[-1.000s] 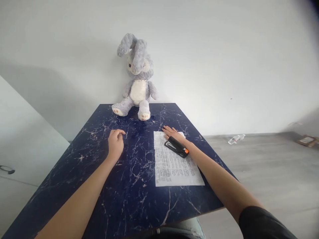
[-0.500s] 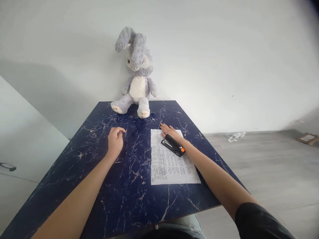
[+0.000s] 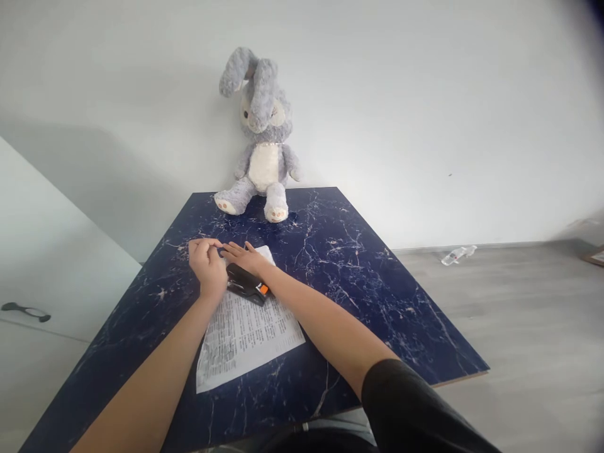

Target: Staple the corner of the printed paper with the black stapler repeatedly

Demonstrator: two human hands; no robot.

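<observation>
A printed sheet of paper (image 3: 250, 352) lies slanted on the dark blue marbled table (image 3: 358, 302). On its upper part rests a black stapler (image 3: 246, 284) with an orange patch at its near end. My right hand (image 3: 246, 259) lies flat across the top of the sheet, fingers stretched to the left, its wrist beside the stapler. Just left of it, my left hand (image 3: 206, 263) is closed with thumb and index finger together, close to the right fingertips and the sheet's upper left edge. Whatever it pinches, if anything, is too small or hidden.
A grey plush rabbit (image 3: 265, 151) sits at the table's far edge against the wall. A white cabinet with a dark handle (image 3: 26, 311) stands at the left. On the floor to the right lies a crumpled clear plastic item (image 3: 458, 255).
The paper, with the stapler on it, has slid left and turned under my right hand, which moved left with it. My left hand stays nearly in place, and both hands are now close together.
</observation>
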